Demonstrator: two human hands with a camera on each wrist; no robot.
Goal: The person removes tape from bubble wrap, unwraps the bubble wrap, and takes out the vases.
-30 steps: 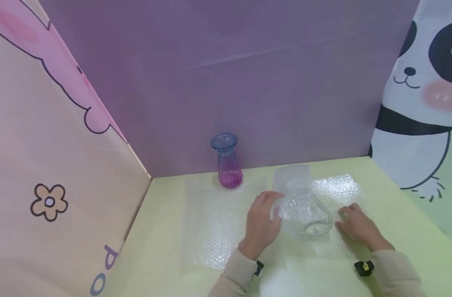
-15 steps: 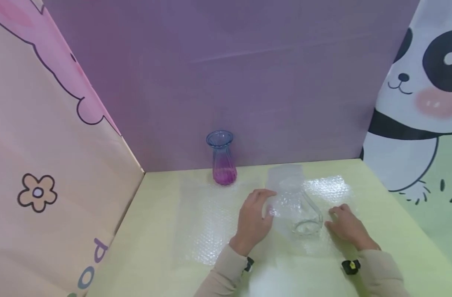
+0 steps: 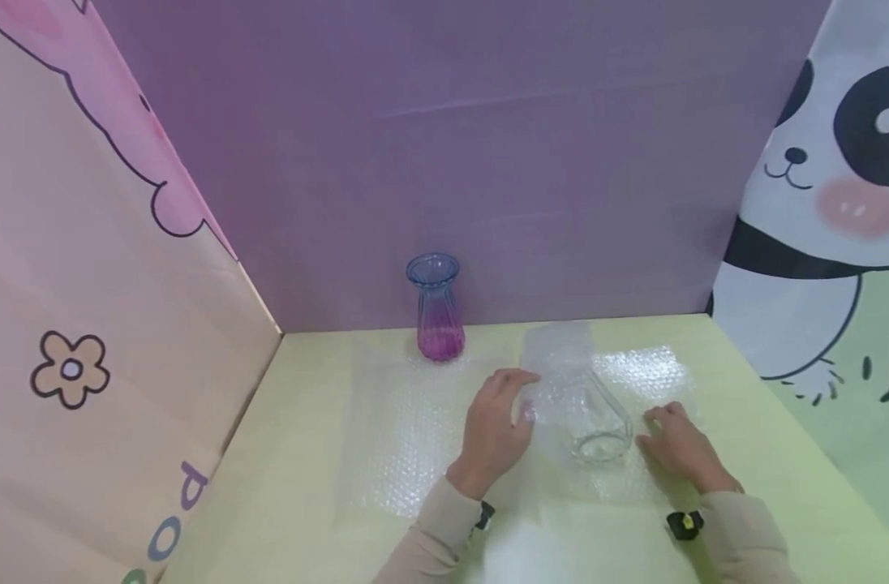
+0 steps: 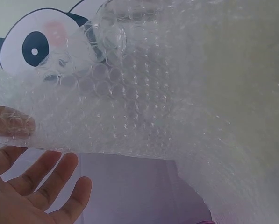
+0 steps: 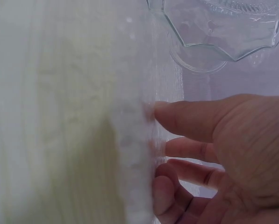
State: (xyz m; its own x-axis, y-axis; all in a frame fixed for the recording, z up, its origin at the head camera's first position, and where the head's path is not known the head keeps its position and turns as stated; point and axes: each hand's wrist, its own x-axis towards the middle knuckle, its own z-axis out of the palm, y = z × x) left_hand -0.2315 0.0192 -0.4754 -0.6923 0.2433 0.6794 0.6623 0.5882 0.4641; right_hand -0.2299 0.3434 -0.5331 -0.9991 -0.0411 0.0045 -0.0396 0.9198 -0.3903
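Observation:
A clear glass vessel [image 3: 601,446] with a wide base and angular facets is on the right-hand bubble wrap [image 3: 637,369]. A flap of the wrap covers its upper part, so whether it stands or lies I cannot tell. My left hand [image 3: 491,430] pinches the flap's left edge; in the left wrist view its thumb [image 4: 15,123] shows through the bubbles, its other fingers outside. To the right of the glass, my right hand [image 3: 681,446] rests with bent, spread fingers. In the right wrist view its fingertips [image 5: 162,112] touch the wrap near the faceted glass [image 5: 223,32].
A vase [image 3: 439,312], blue above and magenta below, stands upright at the back of the pale yellow table [image 3: 269,487]. In front of it a second bubble wrap sheet [image 3: 393,438] lies flat. A purple wall [image 3: 444,146] borders the back, with printed panels at both sides.
The view has shifted slightly, so everything sits a little further left in it. Both hands, the flap and the glass keep nearly the same places relative to each other.

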